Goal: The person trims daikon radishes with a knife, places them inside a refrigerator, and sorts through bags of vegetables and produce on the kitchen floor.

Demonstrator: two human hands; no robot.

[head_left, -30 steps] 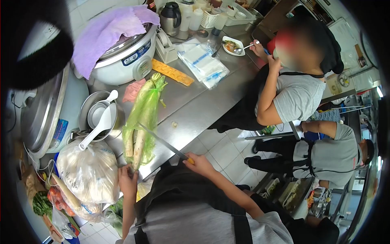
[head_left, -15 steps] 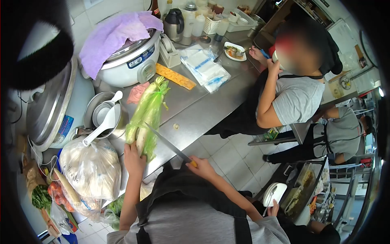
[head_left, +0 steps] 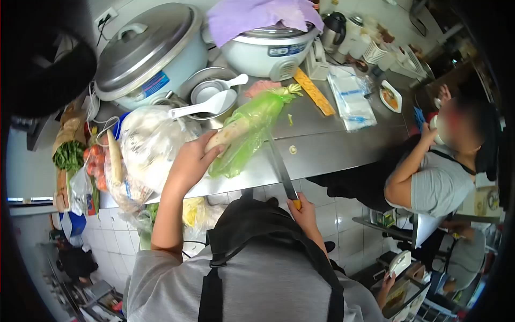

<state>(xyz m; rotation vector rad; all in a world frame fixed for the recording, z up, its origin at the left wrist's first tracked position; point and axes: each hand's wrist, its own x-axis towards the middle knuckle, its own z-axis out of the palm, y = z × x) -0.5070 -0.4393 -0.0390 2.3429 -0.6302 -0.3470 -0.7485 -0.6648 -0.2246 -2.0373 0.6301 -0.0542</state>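
A: How are the fingers placed?
B: The near end of the white radish (head_left: 232, 133) is gripped by the left hand (head_left: 197, 158), with the fingers closed round it. The yellow handle of the knife (head_left: 283, 170) is clasped in the right hand (head_left: 304, 210), and the blade is pointed towards eleven o'clock, its tip near the green plastic bag (head_left: 257, 126).
A: And the radish itself?
B: It is angled from the left fingers towards two o'clock, above the counter (head_left: 322, 142). Its near end is left bare; the rest is covered by the bag.
A: What containers are seen further out, taken from the left hand?
B: At twelve o'clock, a smaller bowl and white ladles (head_left: 212, 106) are held in the metal pot (head_left: 189, 86). At ten o'clock, a clear bag (head_left: 153, 145) is filled with pale contents, hard to identify. Tomatoes (head_left: 95, 161) are bagged at nine, and beyond them leafy greens (head_left: 70, 155) are held in a paper bag (head_left: 70, 129).
A: Any others?
B: The large cooker (head_left: 145, 53) at eleven is lidded; the rice cooker (head_left: 268, 53) at one is lidded and draped with a purple cloth (head_left: 257, 19). Their contents are hidden. From the right hand, food is seen in a white dish (head_left: 390, 97) at one o'clock.
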